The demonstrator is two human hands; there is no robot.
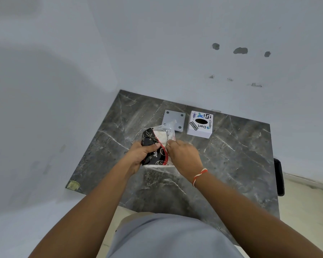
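Observation:
A black, white and red plastic pack of tissues [155,144] is held above the middle of the dark marble tabletop [231,161]. My left hand [140,155] grips its left side, thumb across the black printed face. My right hand [183,155] pinches the pack's clear plastic wrapper at its right edge; a red-and-white thread sits on that wrist. Behind the pack stands a white tissue box [200,124] with stickers and a dark oval slot on top. Beside it lies a grey square plate [173,121] with a hole near each corner.
The tabletop sits in a corner between two pale walls. A dark object [280,177] hangs off the table's right edge. Light floor tiles show at the right. A yellowish sticker [73,184] marks the table's near left corner.

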